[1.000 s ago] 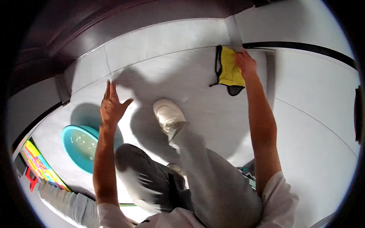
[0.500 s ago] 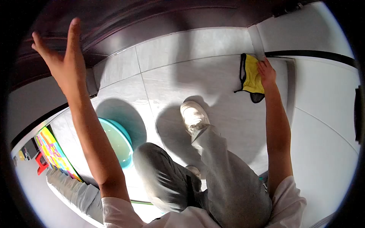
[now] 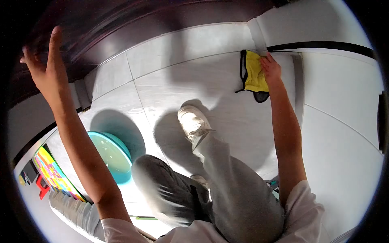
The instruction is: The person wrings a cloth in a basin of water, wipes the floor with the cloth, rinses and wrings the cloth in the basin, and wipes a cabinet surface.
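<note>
My right hand (image 3: pixel 271 67) reaches down at the right, fingers closed over the right edge of a yellow cloth (image 3: pixel 255 75) with black trim. The cloth lies spread against the pale floor tiles, near the corner by the wall. A dark flap shows at its lower end. Out at the upper left, my left hand (image 3: pixel 48 75) is raised with its fingers spread and nothing in it. It overlaps the dark glossy panel (image 3: pixel 133 30) in this view. Below my left forearm stands a turquoise basin (image 3: pixel 126 152) with cloudy water in it.
My shoe (image 3: pixel 192 120) is planted on the grey tiled floor (image 3: pixel 162 89). At the lower left are a colourful patterned panel (image 3: pixel 54 170), a red object (image 3: pixel 41 187) and a pale pleated bundle (image 3: pixel 75 210). White panels (image 3: pixel 344 93) border the right side.
The whole view has shifted, so the floor, basin and cloth appear farther left. My right hand stays on the cloth; my left hand stays spread beside the dark panel.
</note>
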`<state>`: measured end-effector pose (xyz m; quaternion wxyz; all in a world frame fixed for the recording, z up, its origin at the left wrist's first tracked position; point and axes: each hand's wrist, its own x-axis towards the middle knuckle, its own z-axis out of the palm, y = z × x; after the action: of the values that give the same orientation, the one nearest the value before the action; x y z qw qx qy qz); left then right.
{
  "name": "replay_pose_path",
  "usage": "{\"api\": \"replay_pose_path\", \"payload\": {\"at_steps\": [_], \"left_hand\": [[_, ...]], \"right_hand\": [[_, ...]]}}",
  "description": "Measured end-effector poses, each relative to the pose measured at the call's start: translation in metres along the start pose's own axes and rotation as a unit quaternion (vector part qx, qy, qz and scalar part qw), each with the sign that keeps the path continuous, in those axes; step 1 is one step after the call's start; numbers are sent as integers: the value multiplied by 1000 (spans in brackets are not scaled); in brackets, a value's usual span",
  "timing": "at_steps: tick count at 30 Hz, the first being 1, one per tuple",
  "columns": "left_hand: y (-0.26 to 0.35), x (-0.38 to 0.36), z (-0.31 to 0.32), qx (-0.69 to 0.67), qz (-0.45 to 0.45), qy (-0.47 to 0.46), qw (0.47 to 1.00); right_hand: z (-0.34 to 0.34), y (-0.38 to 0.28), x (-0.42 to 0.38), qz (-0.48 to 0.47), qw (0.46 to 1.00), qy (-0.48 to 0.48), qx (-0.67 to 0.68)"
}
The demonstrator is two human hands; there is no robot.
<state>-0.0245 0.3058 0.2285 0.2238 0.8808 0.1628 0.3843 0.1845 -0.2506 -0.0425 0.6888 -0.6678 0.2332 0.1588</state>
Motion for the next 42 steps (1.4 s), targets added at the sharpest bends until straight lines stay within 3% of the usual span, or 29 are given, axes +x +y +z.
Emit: {"api": "replay_pose_path", "payload": {"at_steps": [2, 6, 9, 12, 14, 16, 18, 24, 28, 33, 36, 39, 42], "left_hand": [[-1, -1, 2, 51, 14, 8, 999], [22, -7, 12, -8, -23, 53, 998], [25, -7, 16, 5, 6, 80, 997], [11, -2, 11, 4, 4, 50, 999], [3, -1, 7, 103, 90, 48, 989], [-7, 2, 1, 146, 122, 52, 980], [-21, 14, -10, 136, 100, 64, 984], [-20, 68, -25, 109, 27, 68, 991], [-7, 82, -14, 93, -22, 55, 994], [-2, 94, -9, 78, -51, 46, 995], [-4, 97, -11, 69, -59, 48, 995], [-2, 97, -9, 67, -63, 45, 995], [0, 91, -4, 67, -80, 40, 994]], "right_hand": [[1, -5, -4, 14, 1000, -10, 7], [8, -5, -5, 22, 999, 40, 22], [6, -4, -3, 25, 998, 45, 21], [7, -7, -7, 32, 998, 54, 8], [11, -10, -9, 33, 998, 59, 20], [4, -3, 0, 26, 998, 44, 32], [-8, 10, 18, 9, 999, 10, 42], [11, -2, -4, 15, 991, 60, 115], [7, -8, -2, 35, 998, 56, 22], [-18, 4, 10, 5, 996, -73, 42], [5, -15, -5, 69, 997, 9, 27], [-23, 6, 18, 0, 994, -108, -3], [-11, -4, 7, 67, 997, -42, 20]]}}
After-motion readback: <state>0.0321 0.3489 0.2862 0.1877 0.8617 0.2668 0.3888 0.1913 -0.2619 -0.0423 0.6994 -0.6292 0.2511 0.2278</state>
